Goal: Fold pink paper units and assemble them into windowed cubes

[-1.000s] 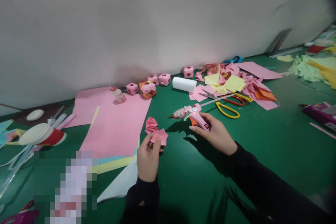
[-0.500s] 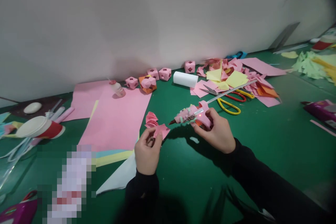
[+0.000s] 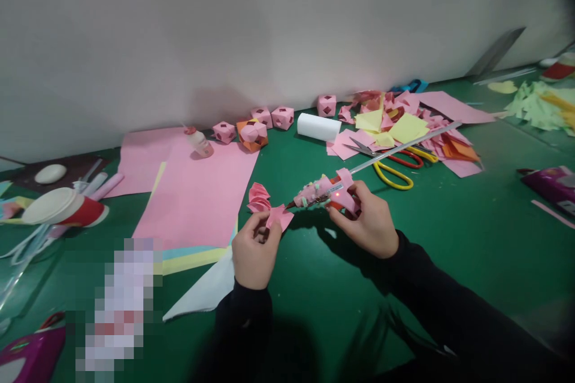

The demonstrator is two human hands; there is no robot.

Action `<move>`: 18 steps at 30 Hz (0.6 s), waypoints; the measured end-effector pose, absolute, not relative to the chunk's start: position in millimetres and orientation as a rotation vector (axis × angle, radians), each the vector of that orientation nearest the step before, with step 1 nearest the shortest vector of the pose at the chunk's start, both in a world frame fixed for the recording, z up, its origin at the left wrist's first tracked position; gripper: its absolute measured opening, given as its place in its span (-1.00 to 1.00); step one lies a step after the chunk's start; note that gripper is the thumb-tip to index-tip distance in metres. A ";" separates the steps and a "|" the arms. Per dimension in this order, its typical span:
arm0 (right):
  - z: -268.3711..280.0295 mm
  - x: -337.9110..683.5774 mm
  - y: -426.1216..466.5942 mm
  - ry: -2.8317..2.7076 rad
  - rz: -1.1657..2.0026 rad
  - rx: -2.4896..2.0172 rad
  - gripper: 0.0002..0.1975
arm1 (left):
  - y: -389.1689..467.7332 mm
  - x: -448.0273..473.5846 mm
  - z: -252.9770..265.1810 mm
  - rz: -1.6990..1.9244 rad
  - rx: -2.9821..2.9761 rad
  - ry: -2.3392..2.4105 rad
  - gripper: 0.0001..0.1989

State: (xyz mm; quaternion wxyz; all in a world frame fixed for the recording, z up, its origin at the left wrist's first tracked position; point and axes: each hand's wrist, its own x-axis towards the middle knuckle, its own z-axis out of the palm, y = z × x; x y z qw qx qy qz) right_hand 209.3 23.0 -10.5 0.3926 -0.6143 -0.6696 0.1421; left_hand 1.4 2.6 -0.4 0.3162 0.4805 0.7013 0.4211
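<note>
Between thumb and fingers, my left hand (image 3: 256,251) pinches a folded pink paper piece (image 3: 279,215). My right hand (image 3: 371,221) is closed round the handle of a pink hot glue gun (image 3: 321,191) with a small red light lit on it. The gun's dark nozzle points left and meets the upper edge of the paper piece, or lies just above it. A long clear glue stick (image 3: 413,145) sticks out of its back. Just beyond my left hand lie more folded pink paper pieces (image 3: 259,196).
Pink sheets (image 3: 202,197) lie to the left, with a small bottle (image 3: 198,142) on them. Folded paper balls (image 3: 283,118) and a white roll (image 3: 318,127) line the wall. Scissors (image 3: 393,175) lie by paper scraps (image 3: 404,122). A lidded paper cup (image 3: 85,206) is at far left.
The glue gun's nozzle has moved left and down onto or close to the pink paper piece. The paper has turned slightly in my left hand. The camera view has shifted a little.
</note>
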 end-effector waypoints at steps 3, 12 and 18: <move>-11.0 209.7 23.0 -1.703 0.349 -1.566 -0.71 | 2.5 2.8 0.7 1.095 1.251 1.845 -0.74; -13.6 211.0 23.3 -1.753 0.281 -1.522 -0.74 | 1.7 5.3 0.0 1.144 1.323 1.857 -0.76; -15.2 213.2 24.0 -1.792 0.215 -1.486 -0.76 | 0.7 3.7 -6.0 1.136 1.437 1.886 -0.78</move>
